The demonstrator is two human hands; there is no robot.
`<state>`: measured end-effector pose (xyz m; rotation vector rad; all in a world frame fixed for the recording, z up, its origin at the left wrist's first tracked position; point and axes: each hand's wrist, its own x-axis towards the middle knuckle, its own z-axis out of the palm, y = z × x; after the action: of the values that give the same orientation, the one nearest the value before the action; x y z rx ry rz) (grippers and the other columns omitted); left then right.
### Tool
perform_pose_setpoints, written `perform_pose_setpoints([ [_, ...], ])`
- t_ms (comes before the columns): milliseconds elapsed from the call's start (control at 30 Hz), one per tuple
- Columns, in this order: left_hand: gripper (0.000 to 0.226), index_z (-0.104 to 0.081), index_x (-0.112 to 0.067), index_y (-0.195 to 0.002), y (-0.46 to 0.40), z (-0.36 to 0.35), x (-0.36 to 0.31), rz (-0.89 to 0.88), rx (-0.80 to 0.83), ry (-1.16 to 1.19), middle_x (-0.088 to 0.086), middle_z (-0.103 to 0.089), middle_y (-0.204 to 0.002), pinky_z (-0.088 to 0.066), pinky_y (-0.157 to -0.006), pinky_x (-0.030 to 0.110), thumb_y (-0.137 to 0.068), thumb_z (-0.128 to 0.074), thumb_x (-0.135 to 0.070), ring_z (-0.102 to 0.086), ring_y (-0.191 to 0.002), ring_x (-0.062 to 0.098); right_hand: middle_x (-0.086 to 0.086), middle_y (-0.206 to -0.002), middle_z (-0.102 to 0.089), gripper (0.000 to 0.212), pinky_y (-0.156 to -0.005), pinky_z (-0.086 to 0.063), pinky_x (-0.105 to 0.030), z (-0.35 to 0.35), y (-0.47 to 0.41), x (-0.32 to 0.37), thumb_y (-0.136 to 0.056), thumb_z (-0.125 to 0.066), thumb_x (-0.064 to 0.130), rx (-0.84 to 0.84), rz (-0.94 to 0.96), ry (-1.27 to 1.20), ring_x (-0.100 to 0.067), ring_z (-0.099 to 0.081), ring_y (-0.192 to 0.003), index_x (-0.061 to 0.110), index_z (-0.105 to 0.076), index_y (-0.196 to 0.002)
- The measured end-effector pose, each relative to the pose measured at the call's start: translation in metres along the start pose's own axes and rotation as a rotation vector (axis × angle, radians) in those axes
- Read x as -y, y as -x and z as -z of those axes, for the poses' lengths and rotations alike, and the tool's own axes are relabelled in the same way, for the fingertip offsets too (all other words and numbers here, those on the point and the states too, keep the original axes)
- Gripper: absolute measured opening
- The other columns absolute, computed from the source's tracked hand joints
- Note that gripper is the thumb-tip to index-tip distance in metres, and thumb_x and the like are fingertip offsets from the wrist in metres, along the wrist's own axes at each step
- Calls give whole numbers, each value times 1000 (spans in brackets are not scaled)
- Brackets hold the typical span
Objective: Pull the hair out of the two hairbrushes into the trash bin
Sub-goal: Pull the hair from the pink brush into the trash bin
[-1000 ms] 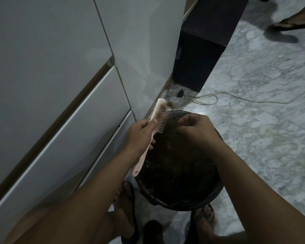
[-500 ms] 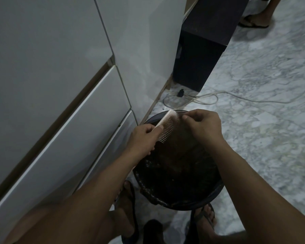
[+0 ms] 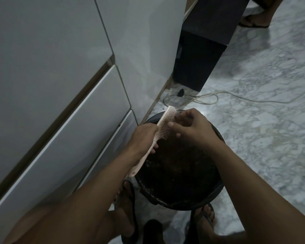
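One pink hairbrush [image 3: 163, 123]; one black trash bin [image 3: 217, 192]; two hands; one white cable [image 3: 236, 95]; one black speaker [image 3: 201, 55].

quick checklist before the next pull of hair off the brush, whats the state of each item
1. Brush gripped by the left hand at its handle: ok.
2. Bristles face the right hand: ok.
3. Brush head sits over the bin, so pulled hair should drop in: ok.
4. Right fingers are at the bristles: ok.
5. Hair actually pinched: cannot tell, too dark and blurred.
6. Second brush within reach: cannot tell, it is not in view.
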<state>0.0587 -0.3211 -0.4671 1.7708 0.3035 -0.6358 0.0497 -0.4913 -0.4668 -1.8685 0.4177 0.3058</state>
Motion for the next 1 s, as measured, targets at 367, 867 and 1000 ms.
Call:
perform_pose_setpoints([
  [367,19,-61,-22,-77,-2,1,4,17,-57,-59,9,-63,-83,-47,-59,34,-94,-51,-22,-58,-69,24,5,-82,-66,9,-72,-49,-20,11,-8,-2,-84,-74,17,-382,67,129,-12,-65,-80,19,-66,-87],
  [867,22,-68,-8,-100,-7,-1,6,98,-46,24,12,-63,-76,-48,-51,30,-95,-50,-20,-60,-64,25,7,-87,-77,18,-78,-59,-25,-3,-4,1,-82,-75,14,-283,137,52,-3,-72,-79,19,-79,-99],
  [1000,36,-61,5,-116,-12,1,8,204,-115,53,16,-61,-74,-45,-46,28,-93,-48,-19,-58,-61,27,7,-77,-75,16,-65,-56,-18,7,-7,6,-83,-73,3,-294,64,-258,-2,-70,-68,13,-78,-95],
])
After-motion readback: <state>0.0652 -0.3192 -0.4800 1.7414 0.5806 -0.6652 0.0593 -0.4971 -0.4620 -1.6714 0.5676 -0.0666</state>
